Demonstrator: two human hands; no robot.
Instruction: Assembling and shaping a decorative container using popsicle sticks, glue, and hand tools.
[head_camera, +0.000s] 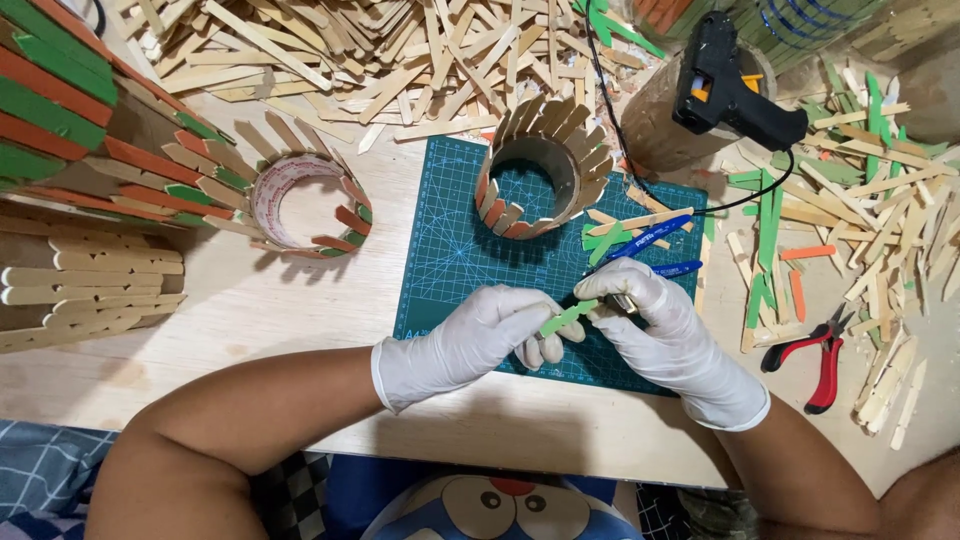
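Observation:
Both my hands wear white gloves and meet over the near part of a teal cutting mat (450, 250). My left hand (470, 340) pinches one end of a short green craft stick (565, 318). My right hand (655, 330) grips the stick's other end and also holds a small metal tool that is mostly hidden by the fingers. A cardboard ring clad in upright plain and orange sticks (540, 165) stands at the far side of the mat. Blue-handled cutters (650, 238) lie on the mat just beyond my right hand.
A second stick-clad ring (305, 200) stands to the left. Large stick-covered cylinders (80, 150) lie at far left. A black glue gun (730, 90) rests on a cardboard tube. Red pliers (820, 360) and loose plain, green and orange sticks (860, 230) lie right; a stick pile (380, 50) lies behind.

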